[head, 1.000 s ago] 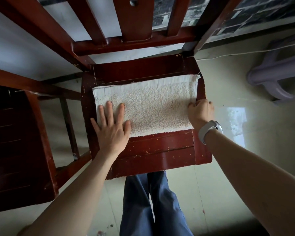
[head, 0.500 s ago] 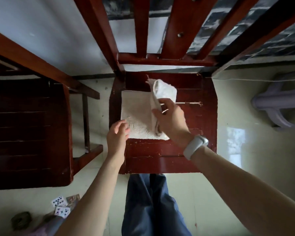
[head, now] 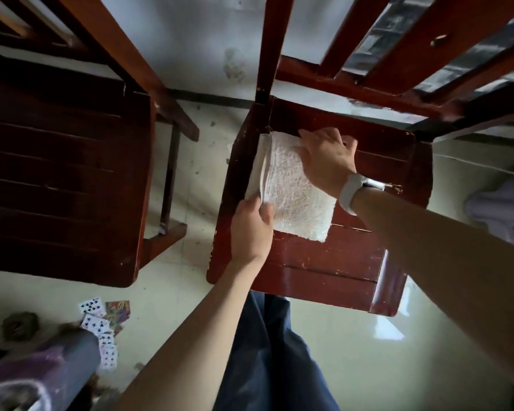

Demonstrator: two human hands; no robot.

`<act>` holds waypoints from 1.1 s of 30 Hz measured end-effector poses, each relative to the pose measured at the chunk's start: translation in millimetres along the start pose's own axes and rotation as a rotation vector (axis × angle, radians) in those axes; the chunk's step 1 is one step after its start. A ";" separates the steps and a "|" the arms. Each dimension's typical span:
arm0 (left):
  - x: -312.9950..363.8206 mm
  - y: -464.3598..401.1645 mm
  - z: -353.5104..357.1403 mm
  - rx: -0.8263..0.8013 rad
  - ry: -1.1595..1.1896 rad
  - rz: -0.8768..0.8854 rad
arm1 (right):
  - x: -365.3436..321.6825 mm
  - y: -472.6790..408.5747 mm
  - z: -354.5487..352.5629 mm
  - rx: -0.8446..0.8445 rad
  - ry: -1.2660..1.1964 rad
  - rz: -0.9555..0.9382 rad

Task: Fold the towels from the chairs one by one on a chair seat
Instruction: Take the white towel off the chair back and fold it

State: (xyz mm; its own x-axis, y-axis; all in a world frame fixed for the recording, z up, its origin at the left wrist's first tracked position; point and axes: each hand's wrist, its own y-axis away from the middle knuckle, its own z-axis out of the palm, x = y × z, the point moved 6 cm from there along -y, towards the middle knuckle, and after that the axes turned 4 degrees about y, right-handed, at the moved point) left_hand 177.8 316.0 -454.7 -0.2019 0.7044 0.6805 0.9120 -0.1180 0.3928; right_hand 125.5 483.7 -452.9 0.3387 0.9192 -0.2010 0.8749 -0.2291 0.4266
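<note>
Left hand (head: pixel 251 229) is pinching the near-left edge of the folded white towel (head: pixel 294 194), thumb on top, fingers curled under the stacked layers. Right hand (head: pixel 328 158) is lying flat on the towel's far side, fingers relaxed and pressing, holding nothing. Towel is sitting on the left part of the red wooden chair seat (head: pixel 324 262). A second, darker chair (head: pixel 63 179) is standing just beside, to the left. Playing cards (head: pixel 101 324) are lying scattered on the floor. White wristband (head: pixel 349 192) is showing on the right wrist.
</note>
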 end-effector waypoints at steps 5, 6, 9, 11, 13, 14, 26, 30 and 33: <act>-2.2 6.5 -9.5 0.051 0.213 -0.028 | -3.8 -9.3 -5.7 0.106 -0.125 0.038; -6.3 7.2 -11.8 0.075 0.287 -0.081 | -3.9 -7.9 -8.0 0.134 -0.173 0.042; -21.5 4.8 -13.6 0.129 0.414 -0.195 | -9.2 -3.7 -8.9 0.169 -0.219 -0.005; -28.0 1.1 -13.5 0.157 0.414 -0.208 | -15.1 -4.4 -6.5 0.184 -0.206 -0.032; -31.4 -2.5 -13.7 0.182 0.338 -0.206 | -20.6 -9.1 -1.8 0.191 -0.189 -0.032; -33.4 -4.4 -13.1 0.181 0.297 -0.207 | -22.9 -11.5 0.6 0.185 -0.172 -0.027; 14.4 0.7 17.8 -0.103 -0.537 0.514 | -9.6 51.2 7.8 0.307 0.215 -0.293; -9.1 -9.4 32.7 -0.200 -0.599 0.464 | -4.0 49.5 36.7 0.249 0.260 -0.232; -26.2 -14.1 31.3 -0.222 -0.614 0.436 | -1.1 42.7 53.0 0.226 0.242 -0.231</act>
State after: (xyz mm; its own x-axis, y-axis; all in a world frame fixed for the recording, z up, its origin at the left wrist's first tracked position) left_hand 181.3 321.2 -497.4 0.4504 0.8156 0.3632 0.7578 -0.5643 0.3275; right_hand 180.9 456.0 -481.2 0.0568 0.9974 -0.0441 0.9817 -0.0477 0.1845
